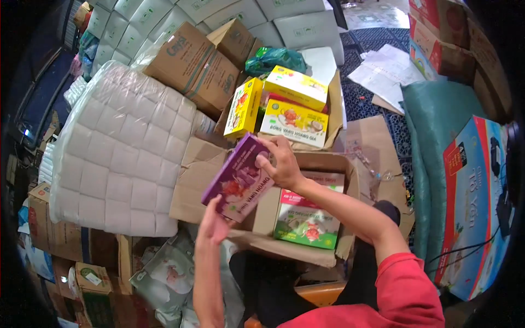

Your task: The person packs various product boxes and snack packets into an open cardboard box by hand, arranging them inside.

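Both my hands hold a purple product box point(245, 177), tilted, above the left part of an open cardboard carton point(284, 256). My right hand point(281, 164) grips its upper right side, the thumb on its front face. At the lower left edge, my left hand point(213, 221) supports it with the fingers partly hidden. Inside the carton lie a green and white box point(307, 225) and a red and white box point(301, 198). Just behind, a second carton point(336, 109) holds several yellow boxes point(295, 121).
A plastic-wrapped stack of white packs point(126, 147) stands at the left. Brown cartons point(191, 65) and stacked white boxes point(306, 30) rise behind. To the right are a green sack point(424, 147), a large blue box point(473, 202) and papers point(385, 76) on the floor.
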A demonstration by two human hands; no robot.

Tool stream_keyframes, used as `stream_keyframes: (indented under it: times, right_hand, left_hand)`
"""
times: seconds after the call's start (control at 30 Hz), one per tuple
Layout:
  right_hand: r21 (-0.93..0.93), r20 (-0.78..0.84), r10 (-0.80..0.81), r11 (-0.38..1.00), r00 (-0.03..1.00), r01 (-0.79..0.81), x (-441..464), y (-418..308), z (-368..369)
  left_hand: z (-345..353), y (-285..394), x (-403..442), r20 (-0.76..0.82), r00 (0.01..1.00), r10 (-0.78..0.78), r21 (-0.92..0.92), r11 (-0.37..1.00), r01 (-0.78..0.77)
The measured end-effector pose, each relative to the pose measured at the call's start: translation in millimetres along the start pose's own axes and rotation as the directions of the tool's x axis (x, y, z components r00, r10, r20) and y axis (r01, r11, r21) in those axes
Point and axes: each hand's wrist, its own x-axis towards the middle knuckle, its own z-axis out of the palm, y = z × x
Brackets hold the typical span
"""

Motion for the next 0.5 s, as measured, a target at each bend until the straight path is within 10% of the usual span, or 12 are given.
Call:
stream_keyframes:
  times: [0.13, 0.33, 0.5]
  right_hand:
    - [-0.166, 0.211, -0.019, 0.985, 0.977, 0.055, -30, 20, 38]
    - [-0.346, 0.555, 0.184, 0.938, 0.811, 0.024, -43, 69, 65]
    - [-0.35, 0.753, 0.282, 0.937, 0.594, -0.001, -48, 101, 86]
  left_hand:
    - [-45, -85, 41, -0.103, 0.933, -0.344, -0.397, 0.875, 0.279]
    - [2, -118, 76, -0.23, 0.82, -0.524, -0.346, 0.832, 0.434]
    - [-52, -191, 161, -0.226, 0.838, -0.496, -0.526, 0.787, 0.324]
